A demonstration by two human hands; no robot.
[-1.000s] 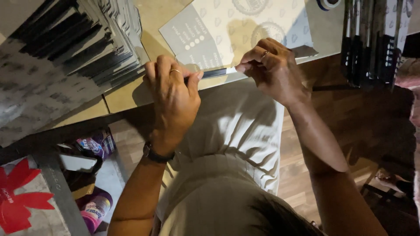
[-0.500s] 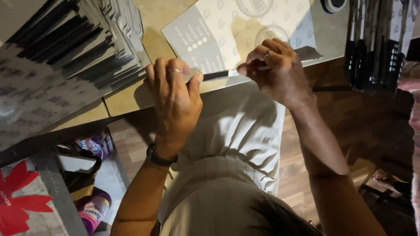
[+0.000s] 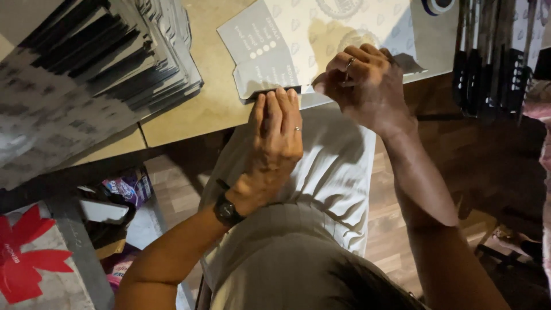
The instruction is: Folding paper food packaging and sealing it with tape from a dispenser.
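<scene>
A flat cardboard sheet lies at the table's near edge, with a grey dotted panel (image 3: 258, 57) and a pale patterned part (image 3: 344, 23). A thin black strip (image 3: 290, 89) runs along the sheet's near edge. My left hand (image 3: 275, 138), with a ring and a wristwatch, lies fingers together and flat on the strip, pressing it to the grey panel. My right hand (image 3: 364, 86) is curled just to the right, its thumb and fingers pinched at the strip's right end. Most of the strip is hidden under my fingers.
A fanned stack of flat grey and black sheets (image 3: 115, 63) covers the wooden table (image 3: 206, 109) at left. A tape roll (image 3: 436, 4) sits at the top. Dark tools (image 3: 488, 57) hang at right. Below left are colourful packets (image 3: 126, 189) and a box with a red leaf (image 3: 28, 264).
Both hands held the strip stretched between them just off the table edge. Now my left hand has moved forward and pressed it down onto the grey panel's edge; the right hand closed in beside it.
</scene>
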